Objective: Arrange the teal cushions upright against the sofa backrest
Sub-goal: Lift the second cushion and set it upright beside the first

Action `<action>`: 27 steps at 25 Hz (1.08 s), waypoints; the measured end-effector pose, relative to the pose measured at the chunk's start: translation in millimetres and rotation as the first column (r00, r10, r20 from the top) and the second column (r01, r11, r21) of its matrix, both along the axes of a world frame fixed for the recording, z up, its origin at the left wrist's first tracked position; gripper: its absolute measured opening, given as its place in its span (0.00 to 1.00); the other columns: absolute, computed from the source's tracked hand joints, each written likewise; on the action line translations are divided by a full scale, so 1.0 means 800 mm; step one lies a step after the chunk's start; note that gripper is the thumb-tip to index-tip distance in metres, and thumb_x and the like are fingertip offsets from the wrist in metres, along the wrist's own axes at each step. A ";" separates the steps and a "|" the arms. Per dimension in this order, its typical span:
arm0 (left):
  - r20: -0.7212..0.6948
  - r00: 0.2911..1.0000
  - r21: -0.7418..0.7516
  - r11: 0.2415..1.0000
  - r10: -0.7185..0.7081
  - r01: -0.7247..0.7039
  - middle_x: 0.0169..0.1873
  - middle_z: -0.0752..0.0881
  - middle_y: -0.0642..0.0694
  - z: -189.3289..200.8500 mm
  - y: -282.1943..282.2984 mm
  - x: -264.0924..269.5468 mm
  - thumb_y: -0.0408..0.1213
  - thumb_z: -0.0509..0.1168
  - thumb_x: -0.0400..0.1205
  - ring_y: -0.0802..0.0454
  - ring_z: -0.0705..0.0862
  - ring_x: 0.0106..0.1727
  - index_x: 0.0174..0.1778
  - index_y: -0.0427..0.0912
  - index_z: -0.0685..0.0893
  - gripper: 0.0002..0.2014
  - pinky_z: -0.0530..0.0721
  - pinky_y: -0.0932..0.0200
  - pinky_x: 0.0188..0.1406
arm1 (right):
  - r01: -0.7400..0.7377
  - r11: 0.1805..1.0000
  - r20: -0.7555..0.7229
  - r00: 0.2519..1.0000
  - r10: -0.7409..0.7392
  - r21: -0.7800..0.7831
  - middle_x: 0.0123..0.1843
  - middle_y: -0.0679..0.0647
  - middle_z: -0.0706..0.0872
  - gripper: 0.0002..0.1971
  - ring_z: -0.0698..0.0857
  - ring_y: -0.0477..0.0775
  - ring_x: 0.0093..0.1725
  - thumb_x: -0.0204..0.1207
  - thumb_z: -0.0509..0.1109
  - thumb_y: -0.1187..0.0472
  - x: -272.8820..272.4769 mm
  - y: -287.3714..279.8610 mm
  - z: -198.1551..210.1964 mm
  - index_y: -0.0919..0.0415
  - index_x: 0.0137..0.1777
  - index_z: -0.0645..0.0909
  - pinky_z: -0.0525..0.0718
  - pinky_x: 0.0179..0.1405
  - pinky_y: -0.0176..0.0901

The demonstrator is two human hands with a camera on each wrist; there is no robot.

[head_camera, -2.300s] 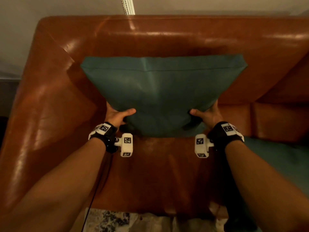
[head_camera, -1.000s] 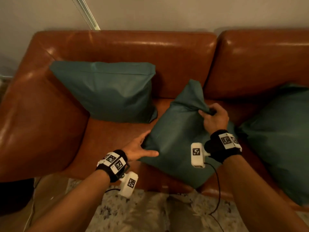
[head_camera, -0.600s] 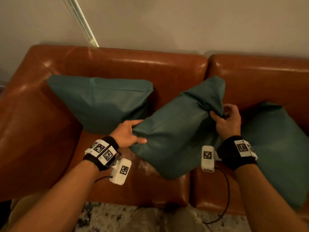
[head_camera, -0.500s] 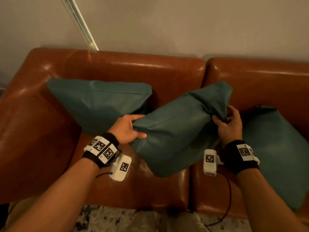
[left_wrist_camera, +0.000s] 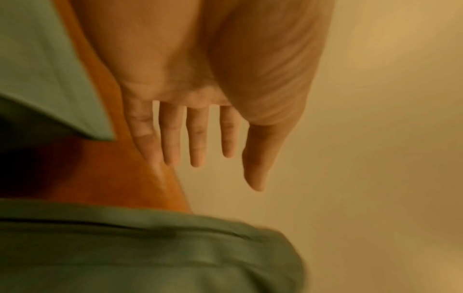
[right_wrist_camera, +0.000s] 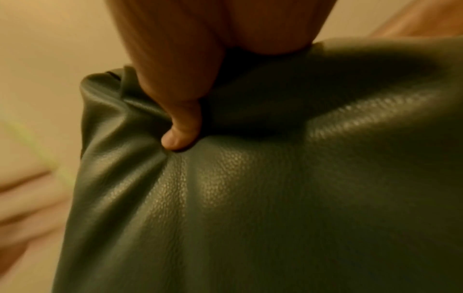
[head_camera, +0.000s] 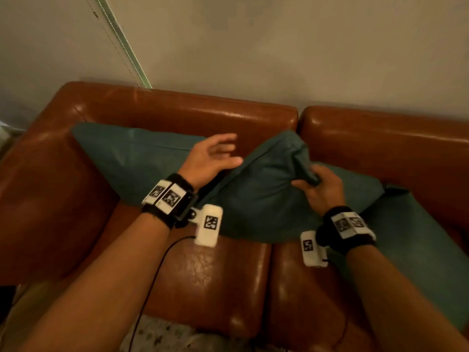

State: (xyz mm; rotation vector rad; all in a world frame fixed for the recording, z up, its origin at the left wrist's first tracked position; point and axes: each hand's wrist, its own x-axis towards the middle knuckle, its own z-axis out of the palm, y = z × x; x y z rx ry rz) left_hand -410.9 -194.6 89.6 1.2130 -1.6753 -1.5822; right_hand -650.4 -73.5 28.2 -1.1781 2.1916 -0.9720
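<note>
A teal cushion (head_camera: 258, 196) lies tilted across the middle of the brown leather sofa (head_camera: 203, 275), one corner raised toward the backrest (head_camera: 193, 113). My right hand (head_camera: 319, 186) grips a bunched fold near that corner; the right wrist view shows the thumb (right_wrist_camera: 180, 126) dug into the teal cushion (right_wrist_camera: 275, 198). My left hand (head_camera: 213, 156) hovers open above the cushion's left edge, fingers (left_wrist_camera: 198, 138) spread and holding nothing. Another teal cushion (head_camera: 132, 158) leans upright against the backrest at the left. A third teal cushion (head_camera: 416, 240) lies flat at the right.
A plain wall (head_camera: 279, 47) rises behind the sofa, with a pale cord (head_camera: 121, 44) running down it. The left armrest (head_camera: 38, 199) borders the upright cushion. Patterned rug (head_camera: 157, 336) shows below the seat's front edge. Cables hang from both wrist cameras.
My left hand has let go of the middle cushion's left edge and lifted, fingers spread. The right hand still grips the cushion, which now lies lower and further right, over the third cushion.
</note>
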 end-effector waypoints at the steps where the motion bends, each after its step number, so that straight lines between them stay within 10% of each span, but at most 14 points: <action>1: 0.030 0.992 0.041 0.991 0.123 -0.124 0.53 0.85 0.41 -0.019 0.004 0.017 0.27 0.76 0.70 0.51 0.83 0.52 0.64 0.48 0.80 0.27 0.80 0.54 0.61 | 0.076 0.996 0.107 0.992 -0.071 -0.039 0.50 0.59 0.86 0.16 0.85 0.64 0.55 0.67 0.80 0.57 -0.020 0.007 0.004 0.59 0.54 0.84 0.79 0.64 0.64; 5: 0.218 0.880 0.213 0.859 0.423 -0.465 0.70 0.76 0.35 -0.107 0.054 0.056 0.34 0.80 0.66 0.44 0.76 0.71 0.79 0.45 0.66 0.46 0.78 0.49 0.66 | 0.252 0.953 0.393 0.903 -0.170 -0.166 0.47 0.48 0.86 0.09 0.85 0.49 0.46 0.73 0.75 0.65 -0.084 0.047 0.033 0.56 0.51 0.84 0.81 0.59 0.52; 8: 0.239 0.886 0.320 0.829 0.398 -0.459 0.83 0.62 0.36 -0.153 0.089 0.043 0.48 0.83 0.51 0.45 0.65 0.82 0.85 0.49 0.51 0.67 0.71 0.46 0.76 | 0.379 0.901 0.547 0.810 -0.212 -0.213 0.46 0.43 0.85 0.11 0.84 0.41 0.46 0.75 0.73 0.64 -0.105 0.069 0.040 0.56 0.56 0.83 0.81 0.56 0.46; 13: -0.006 0.919 0.342 0.864 0.395 -0.369 0.64 0.84 0.42 -0.148 0.075 0.001 0.45 0.87 0.44 0.39 0.81 0.69 0.75 0.40 0.70 0.60 0.77 0.37 0.71 | 0.416 0.894 0.702 0.687 -0.190 -0.165 0.41 0.36 0.90 0.22 0.88 0.32 0.41 0.58 0.77 0.48 -0.107 0.078 0.037 0.52 0.53 0.83 0.86 0.47 0.31; 16: 0.105 0.900 0.256 0.863 0.424 -0.436 0.70 0.81 0.41 -0.125 0.069 0.001 0.42 0.87 0.46 0.40 0.77 0.74 0.76 0.47 0.67 0.59 0.75 0.36 0.73 | 0.361 0.913 0.556 0.807 -0.202 -0.192 0.41 0.43 0.89 0.11 0.87 0.36 0.40 0.67 0.77 0.56 -0.109 0.064 0.045 0.54 0.49 0.83 0.86 0.54 0.42; 19: 0.302 0.886 -0.215 0.930 0.352 -0.297 0.85 0.54 0.46 -0.081 0.063 -0.008 0.46 0.86 0.51 0.50 0.53 0.85 0.83 0.57 0.45 0.71 0.56 0.50 0.83 | 0.084 0.952 -0.046 0.994 -0.102 -0.295 0.42 0.62 0.85 0.09 0.83 0.61 0.42 0.67 0.77 0.56 -0.093 0.038 0.064 0.60 0.40 0.83 0.82 0.52 0.67; 21: 0.234 0.970 -0.285 0.958 0.070 0.000 0.84 0.52 0.52 -0.053 0.046 -0.043 0.45 0.86 0.51 0.54 0.50 0.86 0.81 0.61 0.40 0.71 0.52 0.55 0.83 | -0.195 0.955 -0.424 0.902 0.086 -0.222 0.39 0.60 0.84 0.09 0.84 0.65 0.42 0.63 0.76 0.53 -0.056 0.015 0.075 0.56 0.39 0.86 0.79 0.57 0.73; 24: -0.061 0.990 -0.037 0.992 -0.125 0.123 0.67 0.80 0.54 -0.056 0.024 -0.084 0.27 0.82 0.59 0.70 0.80 0.66 0.76 0.52 0.65 0.51 0.74 0.56 0.75 | -0.388 0.914 -0.547 0.795 0.263 -0.124 0.45 0.53 0.87 0.12 0.86 0.63 0.55 0.61 0.75 0.57 0.000 -0.014 0.084 0.51 0.46 0.89 0.64 0.72 0.79; 27: -0.158 0.957 0.182 0.960 0.242 -0.213 0.43 0.92 0.58 -0.095 0.019 -0.085 0.20 0.70 0.72 0.63 0.89 0.46 0.51 0.46 0.86 0.18 0.86 0.51 0.58 | -0.240 0.915 -0.435 0.897 0.082 -0.323 0.62 0.53 0.83 0.23 0.74 0.59 0.72 0.62 0.79 0.52 -0.021 0.001 0.073 0.49 0.60 0.85 0.61 0.79 0.66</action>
